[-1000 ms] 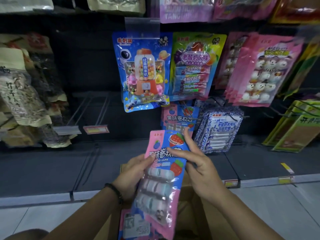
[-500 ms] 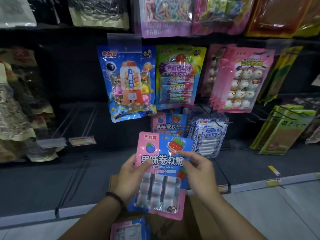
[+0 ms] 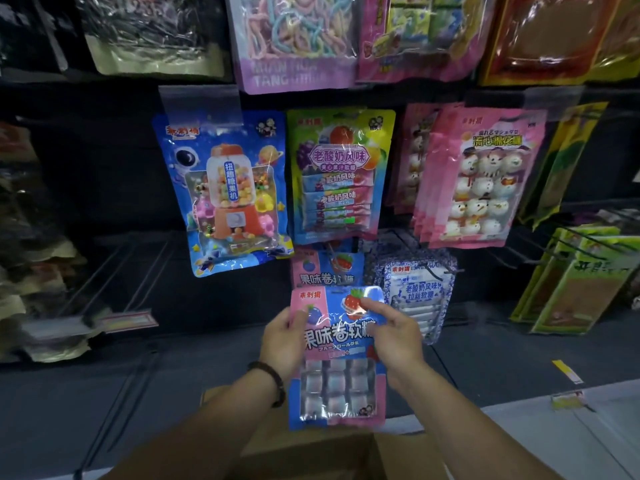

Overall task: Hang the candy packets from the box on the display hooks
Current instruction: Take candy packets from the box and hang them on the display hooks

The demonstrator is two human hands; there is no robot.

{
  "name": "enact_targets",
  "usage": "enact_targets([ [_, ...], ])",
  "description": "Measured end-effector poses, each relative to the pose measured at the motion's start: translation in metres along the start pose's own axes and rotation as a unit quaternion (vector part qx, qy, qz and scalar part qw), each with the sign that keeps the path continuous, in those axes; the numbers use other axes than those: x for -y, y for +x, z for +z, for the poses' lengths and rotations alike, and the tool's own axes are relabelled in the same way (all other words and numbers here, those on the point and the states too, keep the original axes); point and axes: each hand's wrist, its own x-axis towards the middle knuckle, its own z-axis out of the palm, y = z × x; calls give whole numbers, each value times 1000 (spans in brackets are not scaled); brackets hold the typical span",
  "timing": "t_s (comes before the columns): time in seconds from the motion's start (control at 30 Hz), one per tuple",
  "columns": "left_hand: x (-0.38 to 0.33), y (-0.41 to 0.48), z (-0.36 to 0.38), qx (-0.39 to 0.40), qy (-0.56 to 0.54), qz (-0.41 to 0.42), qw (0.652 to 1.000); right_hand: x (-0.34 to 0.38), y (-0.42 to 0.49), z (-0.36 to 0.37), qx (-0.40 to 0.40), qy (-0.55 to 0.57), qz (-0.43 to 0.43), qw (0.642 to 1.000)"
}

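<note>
I hold a pink-and-blue candy packet (image 3: pixel 337 375) upright in front of the display. My left hand (image 3: pixel 282 341) grips its left edge with the thumb on the blueberry picture. My right hand (image 3: pixel 394 336) pinches its upper right corner by the strawberry picture. Directly behind it, a matching packet (image 3: pixel 327 270) hangs on a lower hook. The open cardboard box (image 3: pixel 311 455) sits below my forearms at the bottom of the view; its contents are hidden.
Hanging above are a blue gumball-machine packet (image 3: pixel 225 195), a green yogurt-candy packet (image 3: pixel 341 174) and pink snowman-marshmallow packets (image 3: pixel 481 178). Blue-white packets (image 3: pixel 415 292) hang at the right. Bare wire hooks (image 3: pixel 138 271) stick out at the left. A dark shelf (image 3: pixel 104 393) runs below.
The packet was tilted, then turned upright facing me and raised toward the hanging matching packet. My view moved closer to the display and the box dropped lower in the frame.
</note>
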Motion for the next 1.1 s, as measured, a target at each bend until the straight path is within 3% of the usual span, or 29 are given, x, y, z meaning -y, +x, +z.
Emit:
enact_targets([
  [0.17,-7,12,11,-11,-69,-38,997,-1,20,1,9,23,-27,999],
  [0.47,3,22,15,33,-36,-32,998,-19,44,5,-57,-61,-42,996],
  [0.83,14,94,31,-45,-35,-48,997,-12,50,18,12,-204,-110,973],
  [1.1,-1,142,36,-65,6,-63,996,-15,39,28,99,-287,-94,948],
])
